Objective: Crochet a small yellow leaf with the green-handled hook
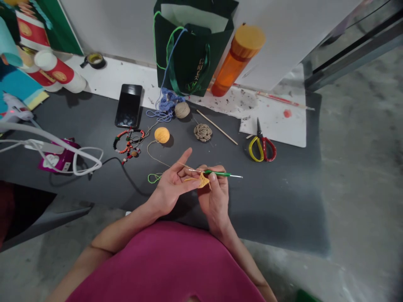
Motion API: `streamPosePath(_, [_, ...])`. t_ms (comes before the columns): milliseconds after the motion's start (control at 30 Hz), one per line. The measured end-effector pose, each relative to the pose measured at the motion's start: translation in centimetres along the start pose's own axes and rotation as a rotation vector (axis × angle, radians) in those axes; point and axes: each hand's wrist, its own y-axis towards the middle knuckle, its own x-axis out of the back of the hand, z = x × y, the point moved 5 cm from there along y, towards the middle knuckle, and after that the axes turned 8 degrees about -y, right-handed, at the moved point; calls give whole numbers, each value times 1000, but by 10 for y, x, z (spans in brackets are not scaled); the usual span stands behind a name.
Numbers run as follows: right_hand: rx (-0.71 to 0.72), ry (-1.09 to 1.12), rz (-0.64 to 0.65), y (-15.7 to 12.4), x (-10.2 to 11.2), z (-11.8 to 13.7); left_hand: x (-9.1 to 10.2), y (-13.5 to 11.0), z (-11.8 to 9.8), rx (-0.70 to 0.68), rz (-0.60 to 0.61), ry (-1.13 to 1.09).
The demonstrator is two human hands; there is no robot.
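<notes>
My right hand is closed around a crochet hook with a green grip, its silver end pointing right. Between thumb and fingers, my left hand pinches a small yellow crochet piece, with its index finger raised and a strand of yarn running over it. The hook's tip lies at the upper edge of this piece, close to the left fingers. That strand leads back to a yellow yarn ball on the dark table. A loop of green yarn rests just left of my left hand.
Behind my hands lie a beige yarn ball, a brown coiled piece, a wooden stick and blue yarn. Scissors are at right; a phone and beaded bracelet at left. A bag and orange bottle stand behind.
</notes>
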Motion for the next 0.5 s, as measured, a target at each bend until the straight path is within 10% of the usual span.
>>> streamPosePath(100, [100, -133, 55, 1, 1, 11, 0, -2, 0, 23, -11, 22])
streamPosePath(333, [877, -793, -1, -16, 1, 43, 3, -1, -2, -222, -14, 154])
streamPosePath(500, [669, -532, -68, -12, 4, 28, 6, 2, 7, -98, -16, 42])
